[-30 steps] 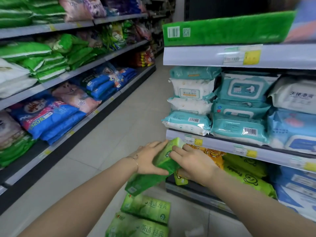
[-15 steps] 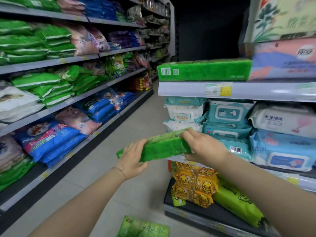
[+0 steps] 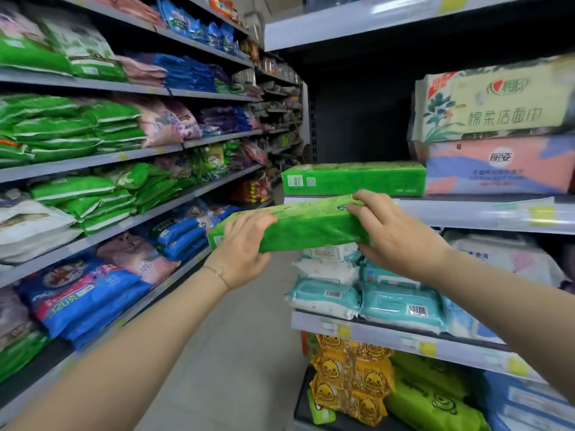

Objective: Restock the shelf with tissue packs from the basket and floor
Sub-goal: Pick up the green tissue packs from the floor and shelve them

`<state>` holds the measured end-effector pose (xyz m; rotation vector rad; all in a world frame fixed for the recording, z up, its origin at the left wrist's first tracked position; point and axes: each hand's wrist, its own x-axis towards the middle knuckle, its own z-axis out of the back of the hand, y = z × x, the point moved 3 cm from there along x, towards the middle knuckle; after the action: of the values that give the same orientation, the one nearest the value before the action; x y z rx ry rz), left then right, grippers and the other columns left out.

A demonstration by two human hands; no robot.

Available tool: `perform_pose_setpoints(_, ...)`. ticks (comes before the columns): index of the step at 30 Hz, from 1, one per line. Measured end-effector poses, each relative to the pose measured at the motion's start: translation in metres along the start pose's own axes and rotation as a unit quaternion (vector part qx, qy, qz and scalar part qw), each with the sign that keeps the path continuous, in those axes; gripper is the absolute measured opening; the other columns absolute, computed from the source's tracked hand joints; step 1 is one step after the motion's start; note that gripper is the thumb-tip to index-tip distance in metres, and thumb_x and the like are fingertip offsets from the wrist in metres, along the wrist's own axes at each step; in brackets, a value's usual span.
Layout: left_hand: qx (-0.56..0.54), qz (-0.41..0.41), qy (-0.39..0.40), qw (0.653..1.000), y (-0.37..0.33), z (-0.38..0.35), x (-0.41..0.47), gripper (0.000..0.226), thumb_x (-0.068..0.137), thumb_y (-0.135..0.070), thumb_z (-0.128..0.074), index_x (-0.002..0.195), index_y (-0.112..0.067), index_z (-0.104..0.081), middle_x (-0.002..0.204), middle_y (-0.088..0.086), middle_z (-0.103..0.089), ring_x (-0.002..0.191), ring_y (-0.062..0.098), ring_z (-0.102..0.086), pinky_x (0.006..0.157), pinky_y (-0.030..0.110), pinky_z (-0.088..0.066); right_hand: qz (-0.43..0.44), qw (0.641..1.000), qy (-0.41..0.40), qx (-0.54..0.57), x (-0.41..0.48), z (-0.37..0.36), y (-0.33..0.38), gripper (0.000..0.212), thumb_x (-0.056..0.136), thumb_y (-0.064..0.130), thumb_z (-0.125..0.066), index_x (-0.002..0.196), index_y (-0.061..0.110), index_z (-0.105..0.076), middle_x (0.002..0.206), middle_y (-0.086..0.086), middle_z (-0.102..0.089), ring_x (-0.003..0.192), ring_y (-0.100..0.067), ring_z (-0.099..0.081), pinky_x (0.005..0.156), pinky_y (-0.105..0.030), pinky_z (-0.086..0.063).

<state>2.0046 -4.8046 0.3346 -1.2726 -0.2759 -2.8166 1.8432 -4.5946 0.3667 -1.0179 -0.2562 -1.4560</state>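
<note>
So, both hands are on one green tissue pack [image 3: 311, 225]. The left hand [image 3: 245, 244] wraps its left part, fingers curled over the top and thumb tucked underneath, and the right hand [image 3: 395, 234] pinches the right end the same way. The pack is up in the air and tilted a bit, left end lower, with its right end just in front of the grey front strip of the shelf [image 3: 466, 213]. I honestly can't tell whether it's touching that strip. Right above it, a second green pack [image 3: 354, 178] lies flat along the shelf's front edge, with its left end at the shelf's left corner. Its right end butts against a pink and blue box [image 3: 497, 166] that has a cream pack [image 3: 497, 104] stacked on top. Over the second green pack there's a tall dark gap reaching up to the next board, so that's where the headroom is. Below the hands, wet wipes [image 3: 401, 306] are piled on the lower shelf [image 3: 373, 331], right up to its lip, and yellow duck packs [image 3: 351, 377] sit under that. To the left, the aisle floor [image 3: 233, 353] runs between this unit and the long shelves of bags [image 3: 93, 160] opposite.
</note>
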Motion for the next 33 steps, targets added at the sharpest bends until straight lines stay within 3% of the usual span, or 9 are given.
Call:
perform_pose_setpoints(4,0.019,-0.005,-0.024,1.0,-0.001,0.014,0.038,0.058,0.068,-0.017,-0.059,0.122,-0.018,-0.036,0.127,0.007,-0.049,0.117,0.024,-0.039,0.095,0.038,-0.029,-0.021,0.999,-0.025,-0.03,0.016,0.013,-0.02,0.068,0.06,0.007,-0.079,0.12,-0.012,-0.051,0.118,-0.028,-0.054,0.095,-0.045,-0.055,0.077,-0.049,-0.051)
perform_pose_setpoints(8,0.022,0.006,-0.054,0.998,-0.002,0.024,0.075,0.053,0.063,-0.008,-0.068,0.105,-0.025,-0.041,0.116,0.005,-0.059,0.11,0.023,-0.039,0.093,0.043,-0.032,-0.043,0.995,-0.073,-0.056,0.03,0.019,-0.039,0.063,0.066,-0.003,-0.071,0.123,-0.013,-0.047,0.121,-0.03,-0.05,0.099,-0.046,-0.051,0.086,-0.053,-0.046)
perform_pose_setpoints(11,0.084,0.028,-0.072,0.994,-0.005,0.026,0.098,0.048,0.062,-0.013,-0.071,0.097,-0.029,-0.042,0.117,-0.004,-0.06,0.107,0.022,-0.036,0.092,0.042,-0.025,-0.062,0.992,-0.095,-0.064,0.035,0.016,-0.056,0.062,0.068,-0.007,-0.069,0.124,-0.014,-0.046,0.121,-0.031,-0.05,0.099,-0.048,-0.052,0.089,-0.053,-0.045)
perform_pose_setpoints(14,0.1,0.044,-0.039,0.993,-0.009,0.023,0.119,0.038,0.069,-0.014,-0.068,0.099,-0.027,-0.047,0.124,-0.01,-0.055,0.113,0.023,-0.035,0.086,0.035,-0.017,-0.078,0.99,-0.099,-0.057,0.039,0.012,-0.071,0.069,0.062,-0.007,-0.068,0.125,-0.002,-0.041,0.112,-0.029,-0.052,0.09,-0.046,-0.053,0.078,-0.052,-0.048)
perform_pose_setpoints(17,0.099,0.064,0.016,0.993,-0.009,0.012,0.14,0.034,0.077,-0.013,-0.062,0.103,-0.026,-0.044,0.124,-0.016,-0.048,0.117,0.022,-0.03,0.086,0.035,-0.016,-0.074,0.993,-0.068,-0.067,0.042,0.006,-0.081,0.07,0.058,-0.007,-0.069,0.12,0.007,-0.041,0.105,-0.03,-0.052,0.08,-0.043,-0.051,0.063,-0.047,-0.048)
perform_pose_setpoints(19,0.083,0.079,0.023,0.993,-0.01,0.004,0.152,0.035,0.078,-0.01,-0.061,0.101,-0.027,-0.041,0.122,-0.018,-0.047,0.117,0.021,-0.029,0.086,0.037,-0.018,-0.086,0.991,-0.047,-0.086,0.042,0.002,-0.09,0.066,0.057,-0.008,-0.07,0.116,0.008,-0.043,0.105,-0.03,-0.052,0.08,-0.042,-0.051,0.06,-0.046,-0.046)
perform_pose_setpoints(27,0.018,0.096,0.036,0.995,-0.02,-0.03,0.185,0.042,0.076,0.002,-0.062,0.097,-0.025,-0.038,0.119,-0.016,-0.05,0.111,0.021,-0.029,0.085,0.037,-0.021,-0.148,0.98,0.007,-0.132,0.03,-0.013,-0.116,0.062,0.06,0.0,-0.07,0.119,0.008,-0.054,0.111,-0.029,-0.052,0.092,-0.043,-0.051,0.069,-0.048,-0.045)
perform_pose_setpoints(33,-0.008,0.097,0.082,0.992,-0.016,-0.038,0.186,0.034,0.083,-0.014,-0.062,0.104,-0.028,-0.04,0.126,-0.014,-0.045,0.122,0.021,-0.027,0.093,0.038,-0.018,-0.163,0.98,0.063,-0.096,0.018,-0.017,-0.124,0.058,0.071,0.019,-0.07,0.126,0.01,-0.053,0.133,-0.028,-0.044,0.114,-0.045,-0.045,0.086,-0.055,-0.045)
